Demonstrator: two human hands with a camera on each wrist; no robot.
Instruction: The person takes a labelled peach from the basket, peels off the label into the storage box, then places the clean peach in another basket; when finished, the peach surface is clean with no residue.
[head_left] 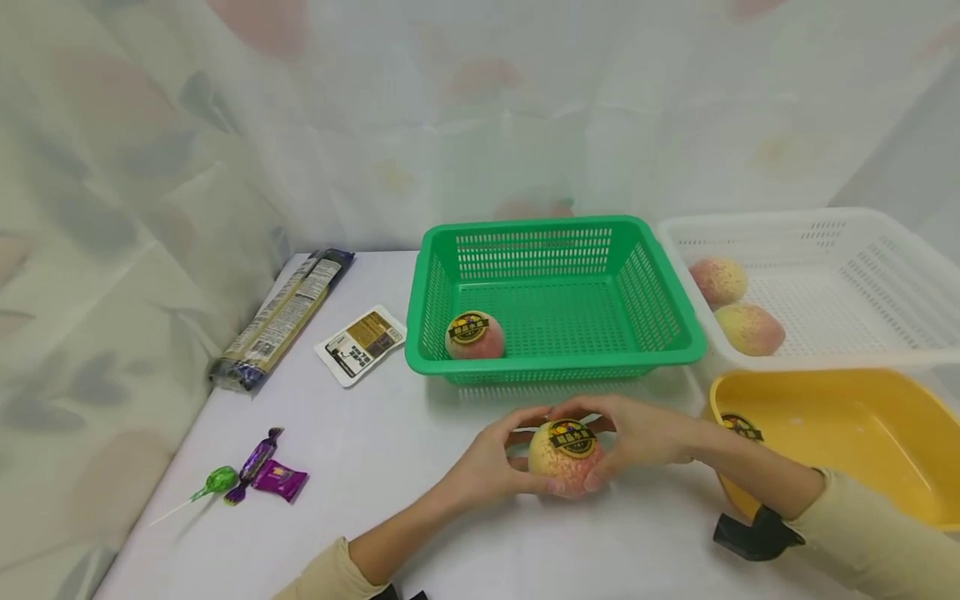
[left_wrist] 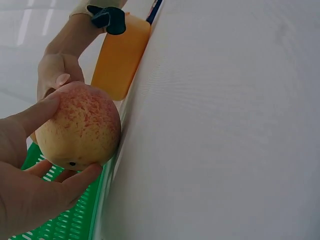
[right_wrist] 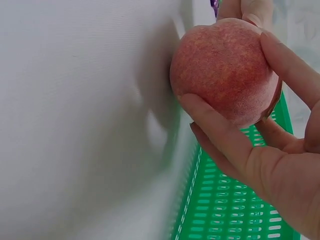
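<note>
Between both hands a peach (head_left: 564, 468) is held in front of the green basket, its dark round sticker facing up. My left hand (head_left: 498, 458) grips it from the left, thumb on the near side and fingers behind. From the right, my right hand (head_left: 633, 433) grips the same peach with thumb and fingers. In the left wrist view the peach (left_wrist: 82, 127) shows yellow skin with red mottling and a small dark spot at its base. The right wrist view shows the redder side of the peach (right_wrist: 225, 75), with a shadow on the white tabletop beside it.
Behind the hands stands the green basket (head_left: 555, 367) with one stickered peach (head_left: 487, 342). A white basket (head_left: 862, 360) holds two peaches; the yellow bin (head_left: 840, 383) has a stickered item at its left. Leftward lie a long packet (head_left: 281, 321), a flat packet (head_left: 362, 345), wrapped candies (head_left: 279, 480) and a lollipop (head_left: 220, 481).
</note>
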